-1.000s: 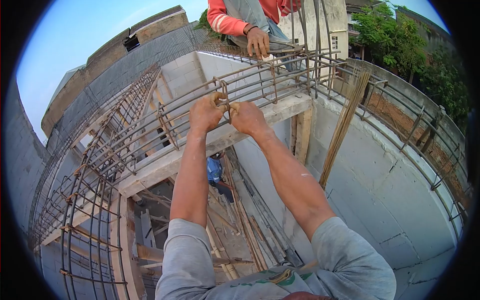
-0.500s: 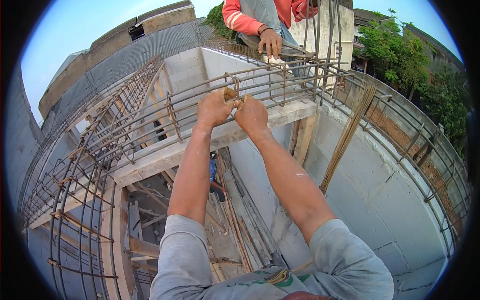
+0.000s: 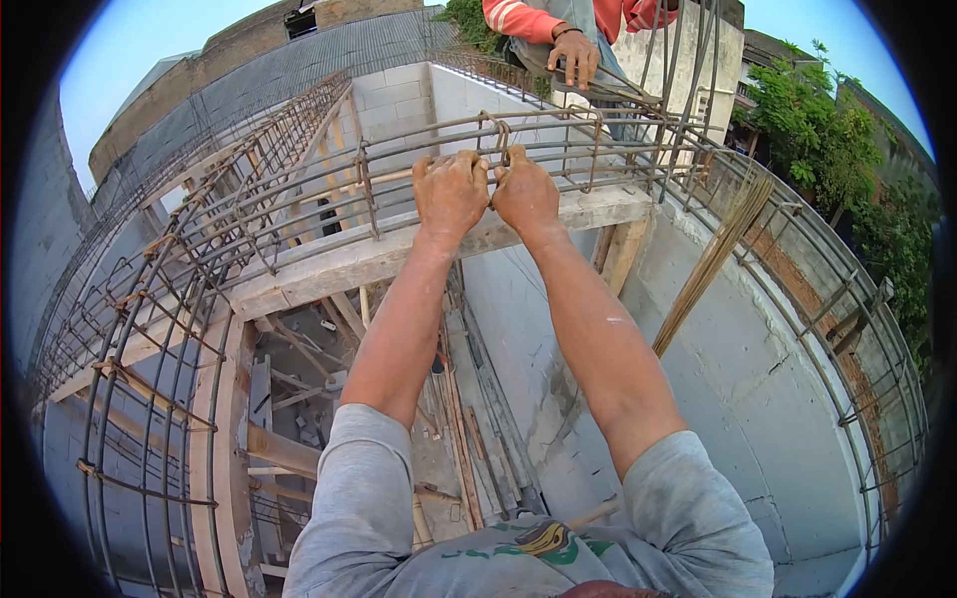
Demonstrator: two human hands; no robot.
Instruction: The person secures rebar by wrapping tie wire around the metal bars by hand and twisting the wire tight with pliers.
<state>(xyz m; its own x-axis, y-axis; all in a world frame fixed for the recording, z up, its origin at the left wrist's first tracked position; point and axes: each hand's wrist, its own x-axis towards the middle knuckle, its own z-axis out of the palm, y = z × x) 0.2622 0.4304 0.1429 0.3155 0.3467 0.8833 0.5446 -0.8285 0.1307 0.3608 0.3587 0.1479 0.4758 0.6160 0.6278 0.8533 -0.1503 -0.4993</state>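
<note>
L hand (image 3: 452,194) and R hand (image 3: 526,194) were side by side, both curled closed on the stirrup (image 3: 503,130); fingertips hidden, so can't tell exact hold. Stirrup was on the cage (image 3: 368,184), above the beam (image 3: 329,266), its hooked top showing over the knuckles. Hands sat close tog., presumably so both could bear on one spot. Co-worker's hand (image 3: 574,55) hung beyond, nr cage's R end.

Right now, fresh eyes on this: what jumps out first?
Two bare hands, left hand and right hand, close together gripping a stirrup on the rebar cage, upper middle. Top, beyond the cage: another person's red sleeve and lowered hand. Right: a bundle of thin rods standing at a slant by the pale wall.
</note>
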